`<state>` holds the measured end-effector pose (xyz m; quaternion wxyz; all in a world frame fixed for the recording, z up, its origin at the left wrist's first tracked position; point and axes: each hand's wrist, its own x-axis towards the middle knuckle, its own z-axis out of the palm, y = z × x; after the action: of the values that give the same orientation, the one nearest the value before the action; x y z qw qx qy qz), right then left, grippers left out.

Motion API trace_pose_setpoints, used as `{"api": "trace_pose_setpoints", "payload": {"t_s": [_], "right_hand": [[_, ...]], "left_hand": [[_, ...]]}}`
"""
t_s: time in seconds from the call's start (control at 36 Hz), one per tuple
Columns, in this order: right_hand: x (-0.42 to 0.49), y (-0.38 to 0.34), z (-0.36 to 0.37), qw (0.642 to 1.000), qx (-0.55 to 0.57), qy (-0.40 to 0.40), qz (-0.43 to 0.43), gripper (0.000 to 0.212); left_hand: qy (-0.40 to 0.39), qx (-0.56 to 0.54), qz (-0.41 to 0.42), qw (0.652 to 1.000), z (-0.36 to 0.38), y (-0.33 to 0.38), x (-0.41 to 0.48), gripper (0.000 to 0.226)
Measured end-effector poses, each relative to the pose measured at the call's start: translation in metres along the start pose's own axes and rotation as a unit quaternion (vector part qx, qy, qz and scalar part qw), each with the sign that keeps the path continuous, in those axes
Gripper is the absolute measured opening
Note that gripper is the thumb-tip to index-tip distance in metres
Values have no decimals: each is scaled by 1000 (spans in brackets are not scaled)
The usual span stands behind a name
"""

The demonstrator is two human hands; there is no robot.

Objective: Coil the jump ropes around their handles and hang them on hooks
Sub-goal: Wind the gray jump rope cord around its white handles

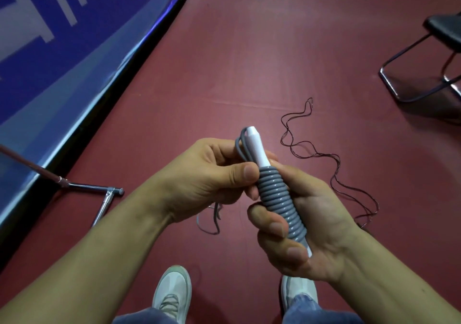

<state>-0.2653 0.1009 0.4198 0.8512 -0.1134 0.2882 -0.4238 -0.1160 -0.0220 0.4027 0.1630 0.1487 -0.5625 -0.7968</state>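
Note:
A white jump-rope handle (257, 146) points up and away from me, with grey rope (279, 201) wound in tight turns round its lower part. My right hand (314, 226) grips the coiled part from below. My left hand (212, 179) pinches the rope at the top of the coil, thumb against the turns. A loop of grey rope runs up beside the handle's tip, and a loose grey end (212, 221) hangs below my left hand. A second, thin dark rope (324, 156) lies in wavy lines on the red floor to the right.
A blue banner with white lettering (62, 49) lines the floor's left edge. A metal stand leg (99, 191) lies at its foot. A black chair with a metal frame (424, 74) stands at the far right. My two shoes (174, 291) show at the bottom.

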Motion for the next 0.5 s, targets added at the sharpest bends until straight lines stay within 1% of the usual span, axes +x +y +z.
{"api": "trace_pose_setpoints", "payload": {"t_s": [0.06, 0.14, 0.19, 0.22, 0.25, 0.28, 0.31, 0.36, 0.42, 0.47, 0.5], "right_hand": [[1, 1, -1, 1000, -4, 14, -5, 46], [2, 0, 1, 998, -38, 38, -38, 54], [1, -2, 4, 994, -58, 70, -68, 56], [1, -3, 5, 989, -66, 97, -85, 55], [2, -4, 7, 982, -86, 131, -104, 55], [5, -5, 9, 969, -127, 171, -122, 53], [7, -5, 8, 949, -184, 215, -139, 51], [12, -4, 8, 894, -303, 286, -163, 48], [15, -3, 7, 852, -389, 304, -176, 41], [15, 1, 6, 821, -429, 324, -191, 36], [16, 2, 5, 808, -437, 340, -203, 38]], "left_hand": [[3, 11, 18, 1000, 4, -1, 1, 35], [22, 11, 16, 1000, 6, -2, 3, 31], [59, 33, 10, 998, 3, -4, 4, 36], [84, 42, 9, 996, 3, -5, 4, 36], [107, 46, 8, 993, 4, -5, 4, 30], [124, 49, 7, 991, 6, -6, 4, 25], [139, 58, 5, 988, 9, -5, 4, 22], [180, 87, 8, 980, 13, -5, 5, 21], [225, 99, 17, 969, 14, -6, 7, 14], [261, 112, 22, 958, 14, -9, 8, 7], [271, 125, 24, 954, 15, -11, 8, 7]]}}
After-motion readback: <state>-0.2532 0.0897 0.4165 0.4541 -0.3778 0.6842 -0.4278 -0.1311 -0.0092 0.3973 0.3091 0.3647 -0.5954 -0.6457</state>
